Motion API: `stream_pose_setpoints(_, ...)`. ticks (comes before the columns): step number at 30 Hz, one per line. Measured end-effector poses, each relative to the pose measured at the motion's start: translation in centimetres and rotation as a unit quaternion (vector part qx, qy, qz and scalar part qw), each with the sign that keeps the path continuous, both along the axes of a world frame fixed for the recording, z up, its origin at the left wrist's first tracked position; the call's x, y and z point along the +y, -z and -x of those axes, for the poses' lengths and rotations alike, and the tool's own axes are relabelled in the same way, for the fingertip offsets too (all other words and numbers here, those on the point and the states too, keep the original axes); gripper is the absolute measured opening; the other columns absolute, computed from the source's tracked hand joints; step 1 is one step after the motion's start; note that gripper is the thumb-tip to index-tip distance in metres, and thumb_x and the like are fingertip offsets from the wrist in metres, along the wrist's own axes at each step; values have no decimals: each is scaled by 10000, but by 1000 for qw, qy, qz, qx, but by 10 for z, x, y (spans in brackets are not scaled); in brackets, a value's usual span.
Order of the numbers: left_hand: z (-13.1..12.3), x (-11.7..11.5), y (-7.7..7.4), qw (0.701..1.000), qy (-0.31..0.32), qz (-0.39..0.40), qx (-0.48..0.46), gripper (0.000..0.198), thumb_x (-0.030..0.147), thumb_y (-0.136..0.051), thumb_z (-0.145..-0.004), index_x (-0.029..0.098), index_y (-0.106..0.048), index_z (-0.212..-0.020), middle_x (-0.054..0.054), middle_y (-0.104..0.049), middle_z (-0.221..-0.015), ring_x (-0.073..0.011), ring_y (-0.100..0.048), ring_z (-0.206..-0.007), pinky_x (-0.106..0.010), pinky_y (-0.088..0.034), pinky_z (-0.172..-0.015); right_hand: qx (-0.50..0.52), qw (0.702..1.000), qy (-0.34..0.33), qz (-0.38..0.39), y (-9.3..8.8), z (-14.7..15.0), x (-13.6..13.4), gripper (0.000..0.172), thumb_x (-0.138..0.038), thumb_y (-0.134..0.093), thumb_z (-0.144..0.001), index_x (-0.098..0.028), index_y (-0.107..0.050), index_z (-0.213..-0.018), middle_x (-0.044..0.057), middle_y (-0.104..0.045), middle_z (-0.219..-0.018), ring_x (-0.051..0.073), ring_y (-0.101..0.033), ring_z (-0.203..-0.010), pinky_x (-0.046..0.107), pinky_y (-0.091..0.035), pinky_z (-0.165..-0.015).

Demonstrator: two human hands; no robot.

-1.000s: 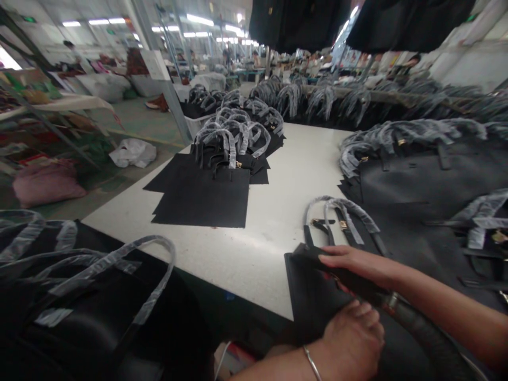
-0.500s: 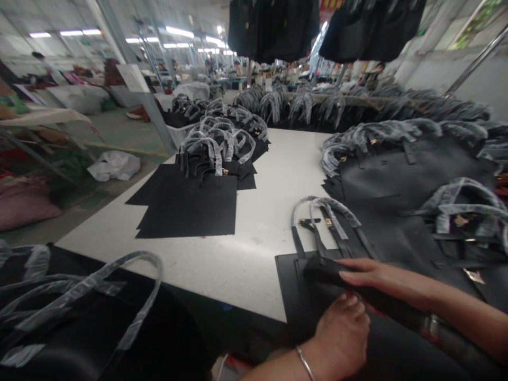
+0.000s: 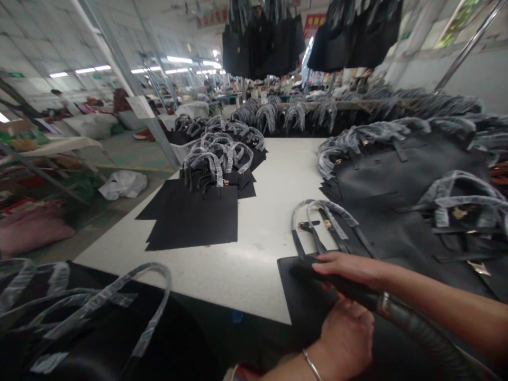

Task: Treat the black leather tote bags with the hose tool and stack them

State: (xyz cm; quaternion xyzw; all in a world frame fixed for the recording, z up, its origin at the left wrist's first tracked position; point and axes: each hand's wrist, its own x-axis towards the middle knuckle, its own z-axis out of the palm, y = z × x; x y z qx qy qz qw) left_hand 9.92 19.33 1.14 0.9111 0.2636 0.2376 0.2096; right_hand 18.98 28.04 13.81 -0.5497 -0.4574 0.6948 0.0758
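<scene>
bag (image 3: 302,302), one, under left hand (image 3: 346,338), right hand (image 3: 351,268), one hose (image 3: 415,324)

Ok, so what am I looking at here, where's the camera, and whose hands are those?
This is one picture from a camera worn on a person's head, looking forward and down at their own hands. The right hand holds a black hose with a metal ring, its tip at a flat black bag on the near edge of the white table. The left hand, a bracelet on its wrist, rests on that bag; its fingers are hidden. Around lie stacks of black bags with plastic-wrapped handles and flat black sheets. More bags hang overhead.
</scene>
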Motion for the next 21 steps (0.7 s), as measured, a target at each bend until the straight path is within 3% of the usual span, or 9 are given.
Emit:
stream_pose_setpoints(6, -2, 0, 5, 1000, 4, 5, 11, 199, 179, -451, -904, 116, -637, -934, -104, -661, -929, -230, -582, -1026, -363, -417, -1008, -14, 1000, -6, 14, -4, -1, -3, 373, -511, -681, -799, -167, -585, -905, -13, -623, -606, 99, -535, -387, 165, -398, -333)
stream_pose_setpoints(10, -2, 1, 7, 1000, 12, 19, 18, 208, 164, -471, -875, 100, -641, -977, -130, -671, -959, -246, -584, -1037, -382, -434, -1003, -46, 996, 31, -64, -6, 7, -5, 385, -494, -656, -815, -155, -609, -990, -32, -574, -593, 106, -522, -385, 186, -398, -339)
stream_pose_setpoints(13, 3, -1, 2, 999, 15, 45, -16, 191, 147, -491, -861, 114, -638, -979, -125, -669, -1036, -231, -575, -1084, -368, -405, -1052, -37, 988, 71, -133, -11, 6, 0, 435, -487, -615, -851, -200, -569, -1174, -56, -539, -644, 94, -512, -410, 188, -413, -366)
stream_pose_setpoints(16, 14, -1, -4, 994, 15, 82, -71, 195, 135, -521, -855, 143, -638, -1011, -88, -666, -1107, -204, -565, -1128, -349, -358, -1103, -45, 977, 113, -174, -21, -17, -2, 599, -500, -627, -845, -246, -466, -1362, -51, -561, -680, 105, -531, -441, 195, -421, -384)
stream_pose_setpoints(18, 25, 4, -8, 988, -8, 113, -101, 233, 117, -541, -845, 161, -637, -1052, -61, -672, -1115, -184, -590, -1080, -320, -406, -1062, -59, 974, 132, -173, -25, -40, -14, 721, -527, -652, -817, -236, -406, -1429, -39, -587, -679, 112, -528, -434, 205, -421, -385)
stream_pose_setpoints(21, 42, 22, -13, 980, -115, 126, -104, 305, 61, -540, -825, 183, -630, -1089, -53, -658, -1144, -192, -587, -1051, -329, -458, -987, -87, 973, 158, -144, -22, -74, -44, 852, -567, -690, -761, -217, -363, -1465, -24, -606, -667, 134, -537, -452, 219, -422, -398)
